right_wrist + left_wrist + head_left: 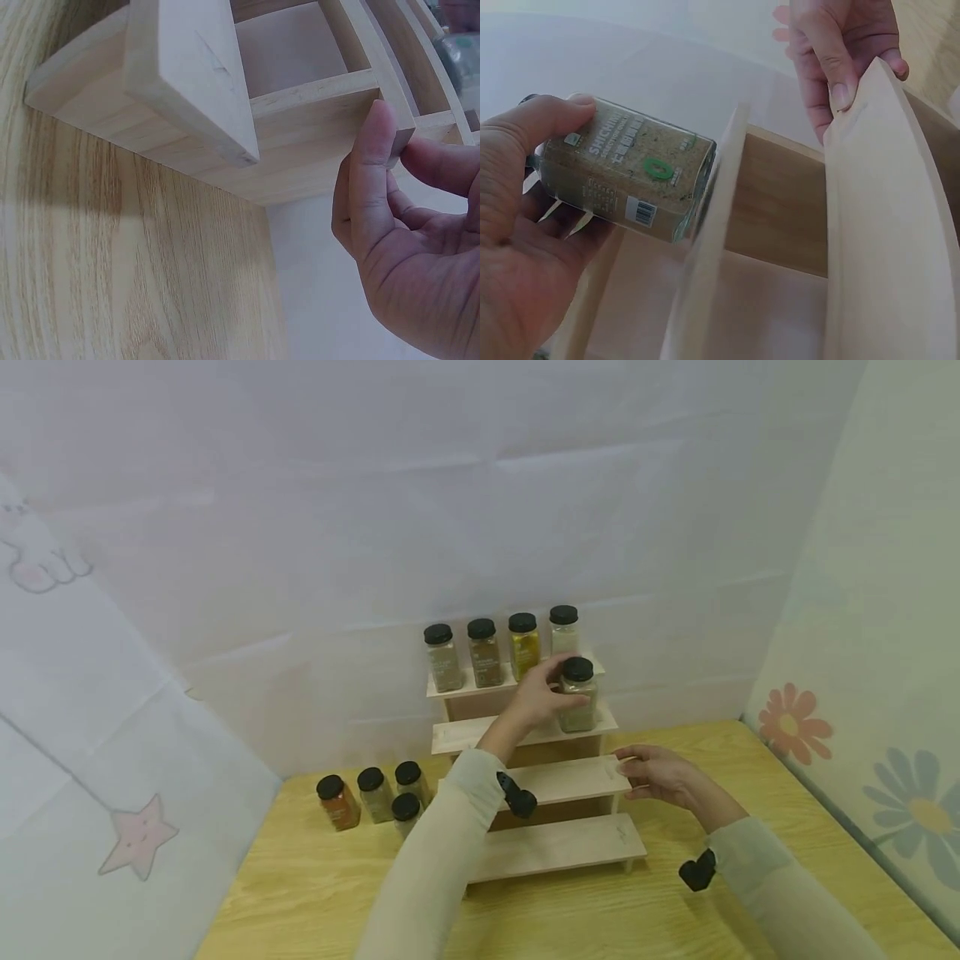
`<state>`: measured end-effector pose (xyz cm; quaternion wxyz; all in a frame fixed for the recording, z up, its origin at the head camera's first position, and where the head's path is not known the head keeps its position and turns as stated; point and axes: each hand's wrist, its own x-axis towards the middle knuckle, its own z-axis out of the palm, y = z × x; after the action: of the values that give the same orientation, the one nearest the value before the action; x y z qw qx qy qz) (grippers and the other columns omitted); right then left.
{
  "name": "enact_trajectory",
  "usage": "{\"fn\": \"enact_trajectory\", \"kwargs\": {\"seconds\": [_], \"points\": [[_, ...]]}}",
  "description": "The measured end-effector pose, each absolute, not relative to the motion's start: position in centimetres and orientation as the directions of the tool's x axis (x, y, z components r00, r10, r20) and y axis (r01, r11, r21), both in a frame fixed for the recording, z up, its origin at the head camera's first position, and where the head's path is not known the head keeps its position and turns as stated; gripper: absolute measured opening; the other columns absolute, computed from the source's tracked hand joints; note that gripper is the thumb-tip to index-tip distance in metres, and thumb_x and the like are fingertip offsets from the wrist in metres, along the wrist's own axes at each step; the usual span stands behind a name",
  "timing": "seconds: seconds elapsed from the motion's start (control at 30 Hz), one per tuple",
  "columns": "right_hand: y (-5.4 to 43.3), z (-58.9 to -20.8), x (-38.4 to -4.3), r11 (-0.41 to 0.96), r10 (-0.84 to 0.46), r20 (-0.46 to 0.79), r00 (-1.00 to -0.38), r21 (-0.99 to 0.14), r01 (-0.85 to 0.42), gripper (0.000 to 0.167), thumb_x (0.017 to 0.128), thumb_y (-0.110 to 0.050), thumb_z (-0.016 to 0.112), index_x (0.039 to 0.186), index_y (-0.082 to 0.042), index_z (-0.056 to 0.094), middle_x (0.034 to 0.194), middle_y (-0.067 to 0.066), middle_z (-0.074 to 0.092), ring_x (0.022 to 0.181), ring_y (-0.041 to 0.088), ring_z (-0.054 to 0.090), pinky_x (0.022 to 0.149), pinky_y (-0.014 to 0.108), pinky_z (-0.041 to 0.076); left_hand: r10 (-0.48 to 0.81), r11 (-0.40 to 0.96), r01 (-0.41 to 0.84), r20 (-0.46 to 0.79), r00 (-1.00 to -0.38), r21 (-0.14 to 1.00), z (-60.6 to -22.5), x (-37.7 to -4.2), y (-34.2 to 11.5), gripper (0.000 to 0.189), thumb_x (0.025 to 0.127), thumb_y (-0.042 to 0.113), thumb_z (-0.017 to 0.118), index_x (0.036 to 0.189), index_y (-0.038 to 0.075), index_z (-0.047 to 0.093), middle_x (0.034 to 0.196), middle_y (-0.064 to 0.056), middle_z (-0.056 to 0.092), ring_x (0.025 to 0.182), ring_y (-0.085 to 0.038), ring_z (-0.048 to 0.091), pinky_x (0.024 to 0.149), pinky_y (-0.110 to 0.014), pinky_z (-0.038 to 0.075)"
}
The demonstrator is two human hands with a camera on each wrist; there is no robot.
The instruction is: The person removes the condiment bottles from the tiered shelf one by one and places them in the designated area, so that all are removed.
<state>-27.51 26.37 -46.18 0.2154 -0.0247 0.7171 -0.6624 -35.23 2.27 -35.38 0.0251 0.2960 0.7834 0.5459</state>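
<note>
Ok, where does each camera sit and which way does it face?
Head: on the head, facing forward and down at the tiered shelf; left hand, right hand and sleeves show.
Left wrist: worn there, facing the held jar and shelf; both hands show.
Right wrist: worn there, facing the shelf's right end; the gripping right hand shows.
Both wrist views share the shelf and right hand.

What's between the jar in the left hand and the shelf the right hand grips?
The left wrist view shows another shelf, then a gap where a shaded wooden panel shows.
</note>
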Motion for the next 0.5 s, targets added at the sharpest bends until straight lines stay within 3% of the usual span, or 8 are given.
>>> {"fn": "enact_trajectory", "kwargs": {"seconds": [0.17,0.37,0.5], "points": [[26.2,-46.0,-27.7,0.135,-0.322,-0.277,-0.905,-0.960,0.246,0.058,0.105,-0.012,0.055,0.152,0.009,0.027,0.089,0.005,0.045,0.074,0.014,0.046,0.080,0.034,0.059,0.514,0.205,0.455,0.300,-0.804,0.867,-34.0,-34.5,0.7,0.074,0.083,0.014,0.086,0.148,0.015,0.051,0.132,-0.005,0.063,0.121,-0.024,0.061,0.094,-0.037,0.053],[26.1,-45.8,-27.8,0.112,-0.327,-0.275,-0.904,-0.961,0.252,0.059,0.104,-0.010,0.055,0.152,0.009,0.025,0.093,0.005,0.044,0.075,0.013,0.047,0.079,0.033,0.060,0.520,0.203,0.436,0.281,-0.807,0.877,-32.6,-33.5,-1.5,0.073,0.083,0.016,0.086,0.148,0.020,0.052,0.136,-0.001,0.061,0.133,-0.023,0.053,0.104,-0.043,0.048],[26.2,-45.9,-27.8,0.110,-0.329,-0.274,-0.904,-0.962,0.251,0.061,0.105,-0.011,0.055,0.153,0.009,0.024,0.094,0.005,0.043,0.075,0.013,0.045,0.080,0.033,0.059,0.518,0.197,0.434,0.283,-0.807,0.879,-32.1,-32.7,-3.1,0.073,0.083,0.014,0.086,0.147,0.018,0.052,0.136,-0.002,0.061,0.133,-0.023,0.053,0.102,-0.043,0.050]]}}
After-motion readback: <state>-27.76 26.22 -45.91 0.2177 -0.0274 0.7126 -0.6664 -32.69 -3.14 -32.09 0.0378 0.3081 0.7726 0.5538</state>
